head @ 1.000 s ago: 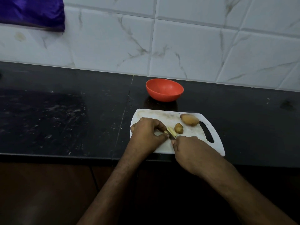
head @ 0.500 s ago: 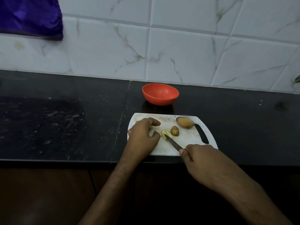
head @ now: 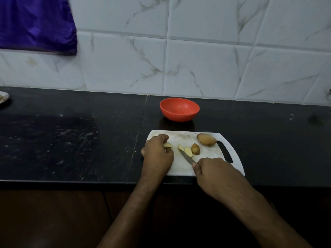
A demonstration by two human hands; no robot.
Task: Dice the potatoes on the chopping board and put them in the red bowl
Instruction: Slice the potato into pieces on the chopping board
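**Potato wedges mid-cut on the board**

3 cut potato pieces (head: 188, 150) lie mid-board beside 1 whole potato (head: 206, 139) near the handle slot. They look firm, light and wet on cut faces, so likely slippery; flat-side down should steady them. The left hand (head: 157, 153) pinches another wedge (head: 168, 145). The right hand (head: 211, 169) has its grip clamped on the knife (head: 186, 156). The chopping board (head: 180, 167) nears the desk (head: 71, 140) edge; the red bowl (head: 179, 109) sits just behind, with open room around.
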